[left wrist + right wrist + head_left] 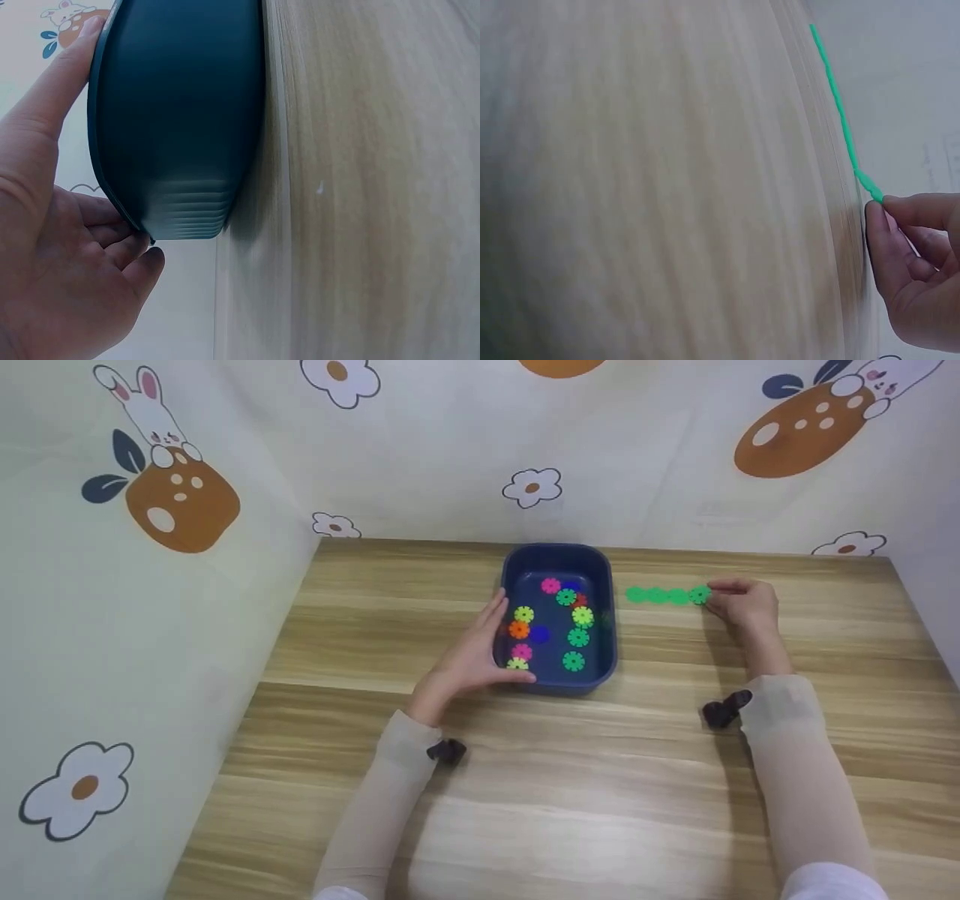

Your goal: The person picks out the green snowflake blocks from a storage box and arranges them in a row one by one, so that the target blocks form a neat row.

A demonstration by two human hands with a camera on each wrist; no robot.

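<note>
here, pinched chain point(658, 595) at right end with right hand point(745, 606); spread left hand point(474, 656) wide against bin point(552, 652) at near left.

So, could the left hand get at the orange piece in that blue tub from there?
Likely yes: the left hand touches the open-topped blue tub, and the orange piece lies inside near that hand, largely uncovered.

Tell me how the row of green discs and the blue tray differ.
The row of green discs is bright green; the tray is dark blue. The row is thin and narrow, while the tray is wider, with raised walls and discs of several colors inside. The right hand pinches the row's right end, while the left hand touches the tray. Both are toward the wooden table's far side.
</note>
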